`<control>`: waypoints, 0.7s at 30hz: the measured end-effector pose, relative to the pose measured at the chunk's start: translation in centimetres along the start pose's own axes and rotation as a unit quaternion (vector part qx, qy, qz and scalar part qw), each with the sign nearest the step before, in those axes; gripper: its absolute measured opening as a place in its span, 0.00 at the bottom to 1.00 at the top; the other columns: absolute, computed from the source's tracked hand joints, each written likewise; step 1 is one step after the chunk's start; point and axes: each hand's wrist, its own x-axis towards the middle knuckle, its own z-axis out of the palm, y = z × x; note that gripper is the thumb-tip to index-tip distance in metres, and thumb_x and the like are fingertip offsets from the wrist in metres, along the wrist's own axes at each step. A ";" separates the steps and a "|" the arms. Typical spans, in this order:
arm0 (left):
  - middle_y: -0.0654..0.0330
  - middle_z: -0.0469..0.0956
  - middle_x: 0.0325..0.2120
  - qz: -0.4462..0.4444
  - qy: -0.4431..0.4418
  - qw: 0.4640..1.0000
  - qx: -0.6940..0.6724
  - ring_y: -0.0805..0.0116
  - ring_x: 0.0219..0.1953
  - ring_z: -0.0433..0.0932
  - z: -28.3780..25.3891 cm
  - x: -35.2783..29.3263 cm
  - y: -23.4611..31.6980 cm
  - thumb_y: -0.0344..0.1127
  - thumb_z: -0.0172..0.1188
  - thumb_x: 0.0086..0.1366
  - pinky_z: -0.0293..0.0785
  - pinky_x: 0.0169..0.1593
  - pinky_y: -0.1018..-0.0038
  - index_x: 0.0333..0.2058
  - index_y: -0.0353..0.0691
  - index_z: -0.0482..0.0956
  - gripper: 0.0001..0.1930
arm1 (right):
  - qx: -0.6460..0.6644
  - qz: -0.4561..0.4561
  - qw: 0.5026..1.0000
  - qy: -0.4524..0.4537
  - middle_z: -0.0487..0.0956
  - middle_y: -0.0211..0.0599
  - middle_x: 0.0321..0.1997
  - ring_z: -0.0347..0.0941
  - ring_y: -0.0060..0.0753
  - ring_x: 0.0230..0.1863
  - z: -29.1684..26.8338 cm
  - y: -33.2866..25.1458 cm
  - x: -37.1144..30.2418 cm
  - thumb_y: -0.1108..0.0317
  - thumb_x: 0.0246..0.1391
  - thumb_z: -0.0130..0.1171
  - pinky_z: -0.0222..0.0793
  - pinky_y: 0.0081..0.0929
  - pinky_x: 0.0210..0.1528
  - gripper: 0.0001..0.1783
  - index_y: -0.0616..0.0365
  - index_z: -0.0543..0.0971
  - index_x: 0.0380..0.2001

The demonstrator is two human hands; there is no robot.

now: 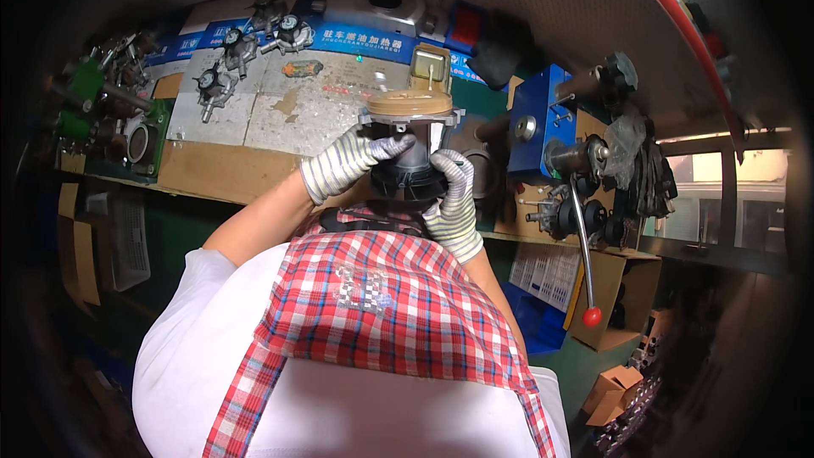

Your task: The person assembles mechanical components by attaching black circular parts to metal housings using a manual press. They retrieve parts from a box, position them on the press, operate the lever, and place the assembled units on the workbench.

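Both gloved hands, left (343,163) and right (454,203), clasped the dark round housing with a tan cap (409,140) above the near surface (212,171); smooth sides could slip and drop.

Left hand (343,165): knit work glove, pale with thin dark stripes running across; grey coating on the fingers (392,147).
Right hand (454,203): matching striped knit glove, its ribbed cuff ending just behind the fingers, at the wrist.
Forearms: bare behind both glove cuffs.
Shirt (195,348): white, short-sleeved.
Apron (398,314): red, white and blue plaid, with a small pale patch mid-chest.
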 end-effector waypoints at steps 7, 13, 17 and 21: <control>0.61 0.78 0.52 -0.001 -0.025 1.000 -0.002 0.70 0.54 0.74 -0.3 0.7 -0.5 0.48 0.71 0.61 0.69 0.60 0.69 0.60 0.37 0.71 0.34 | -0.083 0.015 0.996 -0.009 0.71 0.52 0.53 0.75 0.53 0.49 0.2 0.0 -0.8 0.57 0.52 0.69 0.75 0.38 0.49 0.32 0.55 0.70 0.57; 0.59 0.78 0.53 0.021 -0.044 0.997 0.057 0.67 0.53 0.77 -0.6 2.2 -1.8 0.45 0.73 0.60 0.74 0.59 0.68 0.59 0.38 0.71 0.33 | -0.191 -0.035 0.980 -0.040 0.76 0.51 0.46 0.78 0.54 0.42 -0.4 -1.3 0.8 0.66 0.41 0.73 0.77 0.42 0.42 0.31 0.50 0.78 0.53; 0.57 0.79 0.52 -0.003 -0.070 0.997 -0.031 0.66 0.54 0.77 -1.1 3.0 -3.5 0.42 0.72 0.61 0.75 0.59 0.68 0.59 0.38 0.71 0.31 | -0.212 -0.026 0.974 -0.081 0.77 0.49 0.45 0.77 0.53 0.44 -0.5 -1.8 0.8 0.58 0.39 0.75 0.76 0.44 0.44 0.34 0.49 0.78 0.54; 0.55 0.79 0.53 -0.003 -0.059 0.997 -0.054 0.65 0.56 0.77 -1.5 3.2 -3.6 0.40 0.71 0.62 0.75 0.60 0.67 0.59 0.38 0.70 0.30 | -0.178 -0.024 0.977 -0.113 0.74 0.52 0.52 0.74 0.55 0.50 -1.9 -2.7 1.8 0.44 0.37 0.75 0.74 0.48 0.51 0.46 0.48 0.72 0.61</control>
